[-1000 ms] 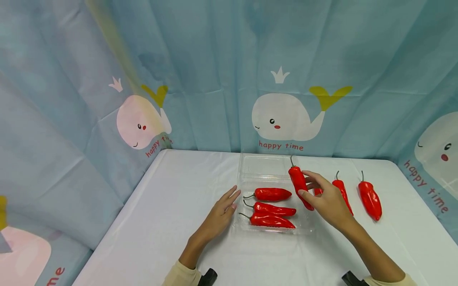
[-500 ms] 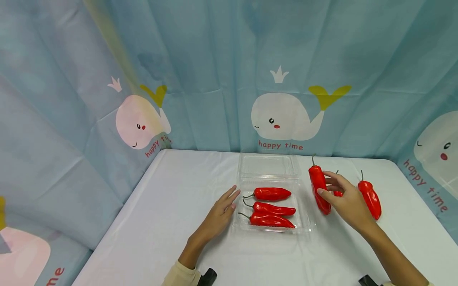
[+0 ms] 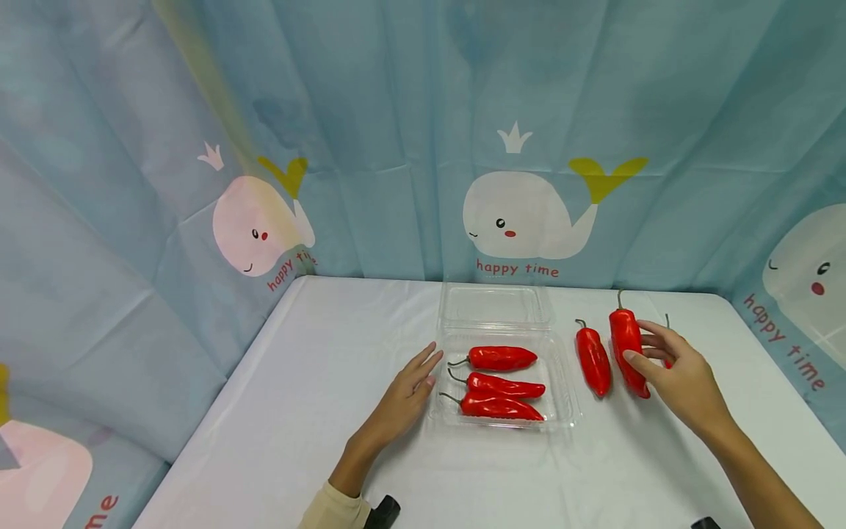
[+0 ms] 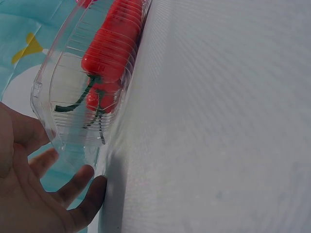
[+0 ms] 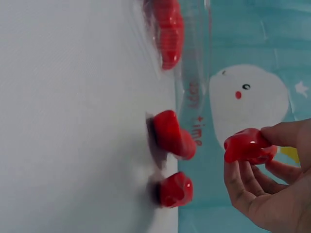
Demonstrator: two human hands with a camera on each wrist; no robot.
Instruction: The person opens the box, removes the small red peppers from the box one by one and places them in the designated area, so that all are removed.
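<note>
My right hand pinches a red chili pepper between thumb and fingertips, its green stem pointing up and away. In the right wrist view, this pepper hangs well off the white table. To its left lies another red pepper, and one more pepper shows partly behind my right fingers. My left hand is at the left edge of a clear plastic container, fingers extended. Several peppers lie sideways inside it, stems to the left. In the left wrist view, my fingertips are right at the container's corner.
The container's clear lid is folded back behind it. A white cloth covers the table. A blue curtain with whale prints hangs along the back and sides.
My right hand has carried its pepper rightward, from over the container's right edge to above the peppers on the right. The left hand and the container peppers stay put.
</note>
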